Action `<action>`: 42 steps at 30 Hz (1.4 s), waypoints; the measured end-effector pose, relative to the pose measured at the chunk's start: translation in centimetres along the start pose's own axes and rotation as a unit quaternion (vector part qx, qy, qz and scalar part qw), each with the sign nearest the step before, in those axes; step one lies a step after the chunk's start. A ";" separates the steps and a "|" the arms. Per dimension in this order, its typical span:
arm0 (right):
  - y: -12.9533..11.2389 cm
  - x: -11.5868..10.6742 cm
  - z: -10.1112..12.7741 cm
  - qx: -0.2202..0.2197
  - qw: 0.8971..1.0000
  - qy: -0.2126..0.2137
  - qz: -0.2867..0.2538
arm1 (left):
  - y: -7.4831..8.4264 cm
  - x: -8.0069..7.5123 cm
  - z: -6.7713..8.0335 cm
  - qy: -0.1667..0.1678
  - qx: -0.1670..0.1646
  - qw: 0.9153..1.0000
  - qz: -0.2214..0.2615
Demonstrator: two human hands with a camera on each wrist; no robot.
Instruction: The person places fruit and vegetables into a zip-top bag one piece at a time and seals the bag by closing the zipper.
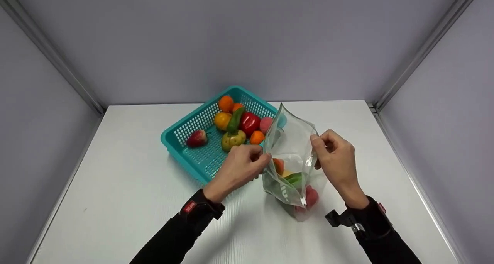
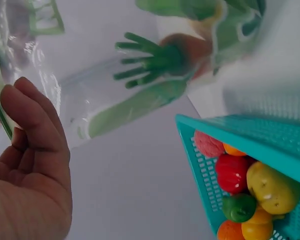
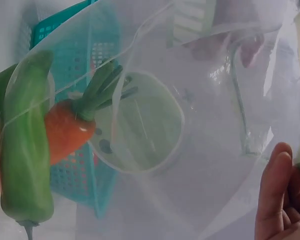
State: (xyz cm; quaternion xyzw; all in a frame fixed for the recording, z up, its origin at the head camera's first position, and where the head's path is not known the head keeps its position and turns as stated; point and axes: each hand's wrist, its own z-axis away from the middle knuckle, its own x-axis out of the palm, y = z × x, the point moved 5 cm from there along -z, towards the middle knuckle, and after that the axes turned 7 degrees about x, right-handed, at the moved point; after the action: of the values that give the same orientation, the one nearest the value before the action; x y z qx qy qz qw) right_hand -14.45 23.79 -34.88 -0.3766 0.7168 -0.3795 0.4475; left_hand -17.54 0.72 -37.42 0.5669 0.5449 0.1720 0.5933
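Note:
A clear plastic bag [image 1: 291, 138] stands on the table with its mouth spread at the top. My left hand [image 1: 245, 165] pinches the left side of its rim, and my right hand [image 1: 337, 159] pinches the right side. Through the film I see a carrot [image 3: 69, 129] with a green top and a long green pepper [image 3: 26, 150] in the right wrist view. A red item [image 1: 311, 197] lies low in the bag; its kind is unclear. The left wrist view shows my left thumb and fingers [image 2: 37, 120] at the bag's edge.
A teal basket [image 1: 175, 150] sits behind and left of the bag, partly behind my left hand. It holds a red bell pepper [image 1: 249, 122], a green pepper [image 1: 235, 120], a dark red fruit [image 1: 197, 138] and several orange and yellow fruits. Grey walls border the white table [image 1: 127, 179].

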 end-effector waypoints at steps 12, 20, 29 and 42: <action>-0.4 -2.1 -1.7 -0.018 1.000 0.007 -0.022 | 1.4 0.2 -2.7 0.087 0.040 0.995 0.042; 0.4 -2.8 -2.0 -0.022 0.999 0.011 -0.032 | -1.7 0.7 -2.0 0.131 0.051 0.990 0.002; 1.0 -3.6 -2.2 -0.027 0.998 0.006 -0.049 | -7.6 2.8 -0.3 0.019 0.029 0.946 -0.324; 1.3 -4.4 -3.1 -0.033 0.998 0.001 -0.050 | -9.0 1.9 2.2 0.009 0.025 0.930 -0.368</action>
State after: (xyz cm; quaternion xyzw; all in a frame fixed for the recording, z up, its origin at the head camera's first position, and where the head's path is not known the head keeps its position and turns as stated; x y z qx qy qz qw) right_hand -16.22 28.85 -33.44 -0.4258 0.7095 -0.3779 0.4153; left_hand -18.78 -1.42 -46.55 0.3401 0.7244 -0.0668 0.5959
